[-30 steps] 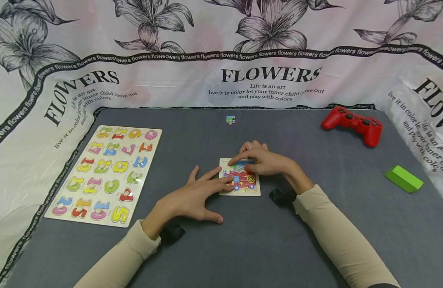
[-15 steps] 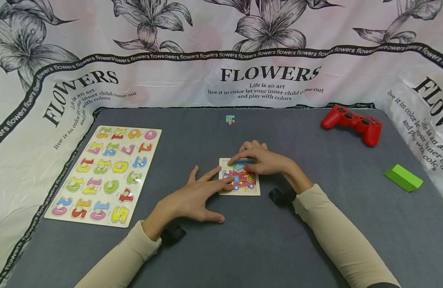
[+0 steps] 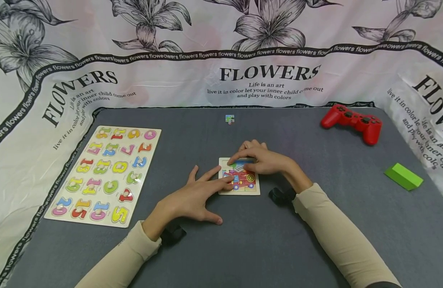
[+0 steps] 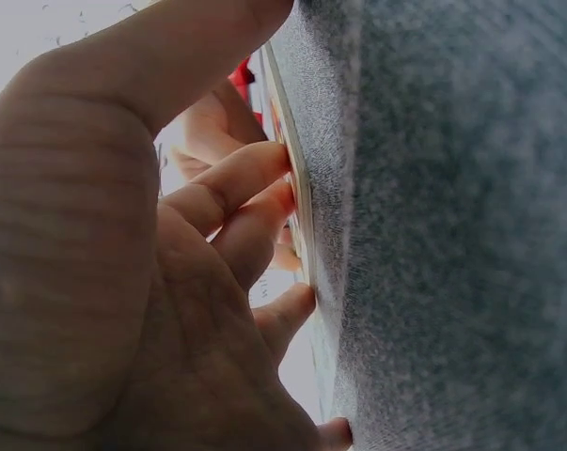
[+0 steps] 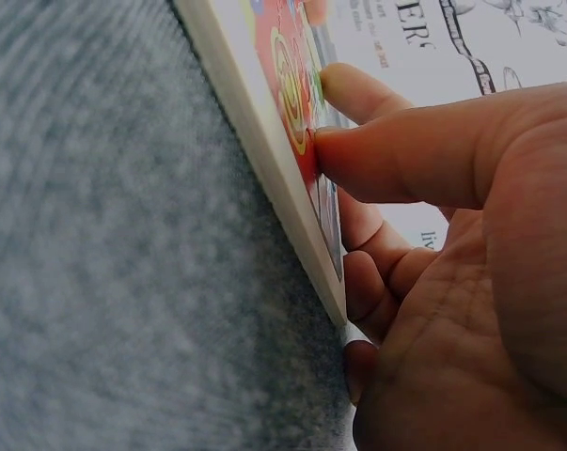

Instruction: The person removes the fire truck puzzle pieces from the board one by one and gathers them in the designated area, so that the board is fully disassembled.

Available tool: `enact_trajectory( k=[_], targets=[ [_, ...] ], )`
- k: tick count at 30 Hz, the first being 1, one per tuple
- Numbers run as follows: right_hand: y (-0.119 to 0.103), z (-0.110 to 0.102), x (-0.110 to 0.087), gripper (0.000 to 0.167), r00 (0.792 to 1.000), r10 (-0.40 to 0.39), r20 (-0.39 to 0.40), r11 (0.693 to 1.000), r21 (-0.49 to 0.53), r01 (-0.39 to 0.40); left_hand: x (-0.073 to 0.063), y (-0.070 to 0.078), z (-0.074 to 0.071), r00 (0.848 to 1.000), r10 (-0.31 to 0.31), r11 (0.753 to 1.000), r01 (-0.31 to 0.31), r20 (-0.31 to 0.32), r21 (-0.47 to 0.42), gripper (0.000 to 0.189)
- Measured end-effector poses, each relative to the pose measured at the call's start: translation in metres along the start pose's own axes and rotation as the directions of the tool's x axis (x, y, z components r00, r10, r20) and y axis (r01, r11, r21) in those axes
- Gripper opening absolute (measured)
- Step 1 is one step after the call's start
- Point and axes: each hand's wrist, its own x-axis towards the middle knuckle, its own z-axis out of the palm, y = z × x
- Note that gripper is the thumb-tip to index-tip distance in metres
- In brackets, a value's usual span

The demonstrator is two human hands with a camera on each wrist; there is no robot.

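Note:
A small jigsaw puzzle (image 3: pixel 249 192) with a pale frame and a red vehicle picture lies flat at the table's middle. My left hand (image 3: pixel 192 198) spreads over its left side, two fingers resting on the picture, thumb stretched out over the table. From the far right, my right hand (image 3: pixel 262 159) presses the top part with forefinger and thumb; its other fingers are curled beside the far edge. In the right wrist view, the thumb (image 5: pixel 386 155) touches the picture surface. Part of the picture is hidden under both hands. A loose puzzle piece (image 3: pixel 230 119) lies beyond the puzzle.
At left lies a large number board (image 3: pixel 106 176) with colourful knobbed numbers. A red game controller (image 3: pixel 351 123) sits at the back right, and a green block (image 3: pixel 403 177) nearer the right edge. The grey tabletop (image 3: pixel 243 248) meets a flower-printed sheet at the back.

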Motion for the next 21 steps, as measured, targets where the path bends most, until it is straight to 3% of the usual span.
enact_trajectory(
  k=[21],
  targets=[
    [-0.0013,-0.0009,-0.0002,0.042,1.000,0.000,0.003,1.000,-0.005,0.000,-0.0003,-0.0008,-0.0010,0.999,0.022,0.998,-0.023,0.026,0.052,0.087]
  ],
)
